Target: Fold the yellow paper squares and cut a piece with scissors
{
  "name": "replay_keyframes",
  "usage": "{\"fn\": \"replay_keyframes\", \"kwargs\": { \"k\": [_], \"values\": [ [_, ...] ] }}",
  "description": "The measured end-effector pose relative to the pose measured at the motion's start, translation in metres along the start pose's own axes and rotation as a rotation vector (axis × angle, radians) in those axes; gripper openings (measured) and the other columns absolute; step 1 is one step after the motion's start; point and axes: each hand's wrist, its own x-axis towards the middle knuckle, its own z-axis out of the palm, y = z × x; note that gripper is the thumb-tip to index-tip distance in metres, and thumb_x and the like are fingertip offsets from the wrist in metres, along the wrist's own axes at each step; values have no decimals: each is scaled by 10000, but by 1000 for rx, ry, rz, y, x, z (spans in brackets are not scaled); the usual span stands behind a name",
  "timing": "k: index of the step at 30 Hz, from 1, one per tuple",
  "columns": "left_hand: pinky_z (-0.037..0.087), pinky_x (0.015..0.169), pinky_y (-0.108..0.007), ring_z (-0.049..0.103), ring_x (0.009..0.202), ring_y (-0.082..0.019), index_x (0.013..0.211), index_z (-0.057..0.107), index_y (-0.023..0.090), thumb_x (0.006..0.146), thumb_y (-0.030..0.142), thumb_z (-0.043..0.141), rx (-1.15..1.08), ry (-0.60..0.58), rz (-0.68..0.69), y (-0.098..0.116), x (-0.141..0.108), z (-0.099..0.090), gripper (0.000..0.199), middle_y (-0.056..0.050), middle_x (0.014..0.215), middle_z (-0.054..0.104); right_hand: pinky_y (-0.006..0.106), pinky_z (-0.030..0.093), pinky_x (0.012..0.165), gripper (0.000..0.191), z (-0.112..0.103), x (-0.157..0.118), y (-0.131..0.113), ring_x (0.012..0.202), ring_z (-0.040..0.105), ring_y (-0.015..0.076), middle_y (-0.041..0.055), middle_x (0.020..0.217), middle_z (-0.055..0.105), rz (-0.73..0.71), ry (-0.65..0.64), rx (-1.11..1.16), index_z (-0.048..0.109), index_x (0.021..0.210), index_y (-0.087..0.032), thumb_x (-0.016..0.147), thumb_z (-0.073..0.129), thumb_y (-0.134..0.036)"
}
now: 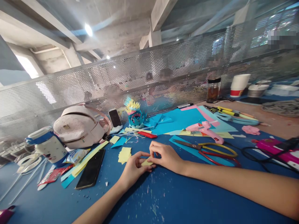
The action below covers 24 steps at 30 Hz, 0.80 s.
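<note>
Between my two hands is a small piece of yellow paper [146, 162], pinched by the fingers of both. My left hand [135, 168] grips its left side, palm turned inward. From the right, my right hand [166, 156] presses thumb and fingertips on its other edge; the exact fold is partly hidden by the fingers. Just left of my hands lies a pile of yellow paper squares [124, 155]. Behind them stands a folded paper model [136, 115] in blue, pink and yellow points. Scissors [207, 147] with yellow and red handles rest right of my right hand.
A pink glue gun [206, 130] lies on blue paper sheets [184, 119]. A red cutter [147, 134] is beyond my hands. To the left are a black phone [90, 169], a pink backpack [79, 126] and a white-blue bottle [49, 146]. A perforated metal screen [98, 81] borders the table.
</note>
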Motion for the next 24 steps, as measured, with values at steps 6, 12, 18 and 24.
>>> {"fn": "replay_keyframes", "kwargs": {
  "k": [6,12,18,24],
  "values": [
    [543,726,-308,695,842,-234,1016,559,137,687,290,747,-2,15,-21,3,0,2,409,-92,823,735,212,302,580,213,0,0,-1,644,485,108,-22,814,547,-3,4,3,499,720,-195,793,636,-341],
    [551,698,-303,696,849,-251,998,545,133,689,322,742,1,27,-32,3,-1,2,412,-105,813,738,208,264,538,218,-1,1,-1,592,454,99,-44,768,557,53,-59,44,513,805,-210,809,610,-405],
    [562,645,-275,707,804,-243,916,523,137,704,314,732,3,76,-25,3,0,1,347,-95,771,739,211,263,535,316,0,2,3,585,429,96,-36,691,489,-18,-72,89,480,664,-175,867,535,-411],
    [575,570,-271,716,737,-254,789,554,108,725,417,680,26,187,-66,6,1,-3,340,-116,720,736,208,289,532,366,1,6,8,583,419,102,-25,667,472,18,-20,198,464,637,-165,871,510,-442]
  ]
}}
